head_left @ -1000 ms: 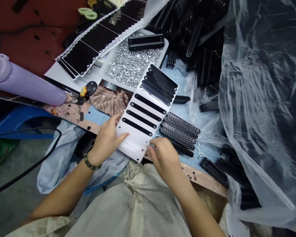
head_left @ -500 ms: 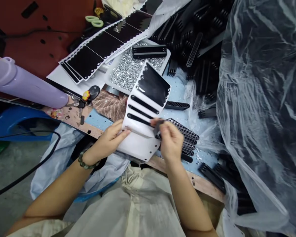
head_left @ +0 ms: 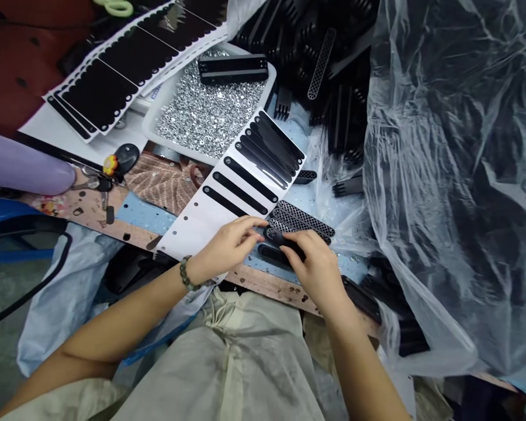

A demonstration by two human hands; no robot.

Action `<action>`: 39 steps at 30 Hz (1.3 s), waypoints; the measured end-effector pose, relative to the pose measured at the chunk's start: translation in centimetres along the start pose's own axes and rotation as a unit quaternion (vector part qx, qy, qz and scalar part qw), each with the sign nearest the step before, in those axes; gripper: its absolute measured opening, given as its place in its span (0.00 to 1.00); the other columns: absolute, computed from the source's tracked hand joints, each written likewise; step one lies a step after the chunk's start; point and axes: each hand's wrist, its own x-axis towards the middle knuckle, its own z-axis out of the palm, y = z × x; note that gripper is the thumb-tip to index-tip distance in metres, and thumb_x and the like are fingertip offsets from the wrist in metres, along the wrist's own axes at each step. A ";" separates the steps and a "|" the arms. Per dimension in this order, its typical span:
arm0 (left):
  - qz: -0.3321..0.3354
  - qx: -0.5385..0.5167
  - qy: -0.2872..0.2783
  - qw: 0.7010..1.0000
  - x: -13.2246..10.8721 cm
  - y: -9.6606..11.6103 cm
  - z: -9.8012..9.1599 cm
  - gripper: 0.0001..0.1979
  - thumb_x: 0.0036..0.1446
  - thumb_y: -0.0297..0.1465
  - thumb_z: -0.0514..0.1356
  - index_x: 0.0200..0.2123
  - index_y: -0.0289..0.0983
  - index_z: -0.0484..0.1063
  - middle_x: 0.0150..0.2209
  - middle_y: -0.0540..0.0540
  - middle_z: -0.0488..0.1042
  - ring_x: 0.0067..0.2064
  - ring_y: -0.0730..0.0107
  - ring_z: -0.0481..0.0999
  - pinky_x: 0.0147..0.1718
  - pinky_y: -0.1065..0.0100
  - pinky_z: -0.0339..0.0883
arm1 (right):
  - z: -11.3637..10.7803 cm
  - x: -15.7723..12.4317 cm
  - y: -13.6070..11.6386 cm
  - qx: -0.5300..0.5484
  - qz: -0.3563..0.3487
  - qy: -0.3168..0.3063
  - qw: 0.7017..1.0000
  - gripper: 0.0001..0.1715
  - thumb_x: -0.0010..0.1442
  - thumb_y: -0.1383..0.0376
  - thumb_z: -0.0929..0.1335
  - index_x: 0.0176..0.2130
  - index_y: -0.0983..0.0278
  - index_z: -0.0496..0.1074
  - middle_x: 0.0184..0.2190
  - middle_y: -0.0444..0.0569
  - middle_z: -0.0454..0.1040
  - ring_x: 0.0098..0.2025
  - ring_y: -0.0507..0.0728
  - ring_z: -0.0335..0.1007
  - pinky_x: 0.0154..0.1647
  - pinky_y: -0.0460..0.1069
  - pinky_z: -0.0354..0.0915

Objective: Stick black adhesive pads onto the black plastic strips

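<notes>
My right hand (head_left: pixel 313 257) has thumb and fingers closed on a black strip (head_left: pixel 275 235) with a rounded, holed end, low over the table. Just left of that end is my left hand (head_left: pixel 234 245), index finger stretched out and thumb a little apart; whether it touches the strip is unclear. A white backing sheet with black stickers (head_left: pixel 245 169) lies behind my hands, its lower part passing under my left forearm. Several black pieces with a mesh pattern (head_left: pixel 307 219) lie behind my right hand. Another black strip (head_left: pixel 274 255) is just in front.
A white tray (head_left: pixel 151 126) holds small silvery rings and a black bundle (head_left: pixel 233 69). More sticker sheets (head_left: pixel 100 88) lie at back left, near keys (head_left: pixel 104 186) and a purple bottle (head_left: pixel 21 164). Clear plastic sheeting (head_left: pixel 421 175) covers the right side, beside piled black parts (head_left: pixel 342 111).
The backing sheet has left my hands and now lies flatter on the table. My left hand moved right, toward the black strip; my right hand lowered its strip. The camera view shifted.
</notes>
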 end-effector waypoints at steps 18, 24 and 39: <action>-0.052 -0.127 -0.057 0.989 2.1 -1.7 -0.2 0.14 0.61 0.29 0.53 0.48 0.38 0.72 0.53 0.42 0.67 0.43 0.69 0.77 0.42 0.67 0.75 | -0.4 0.9 -0.1 0.042 -0.012 -0.006 0.999 0.10 0.62 0.66 0.65 0.44 0.60 0.71 0.39 0.49 0.73 0.42 0.57 0.70 0.44 0.53 0.67; -0.055 -0.128 -0.064 0.988 2.0 -1.7 -0.3 0.14 0.60 0.28 0.53 0.47 0.38 0.72 0.52 0.43 0.69 0.44 0.67 0.77 0.43 0.66 0.74 | -0.1 0.9 -0.4 -0.034 -0.004 -0.040 0.999 0.11 0.61 0.68 0.65 0.45 0.61 0.71 0.39 0.50 0.73 0.42 0.58 0.69 0.44 0.53 0.67; -0.093 -0.132 -0.069 0.984 2.4 -1.2 0.2 0.12 0.57 0.34 0.59 0.44 0.37 0.69 0.36 0.46 0.76 0.39 0.66 0.78 0.40 0.64 0.72 | -0.4 1.3 -0.3 -0.037 -0.025 -0.063 0.997 0.10 0.62 0.68 0.65 0.44 0.61 0.70 0.39 0.49 0.73 0.42 0.57 0.68 0.44 0.51 0.66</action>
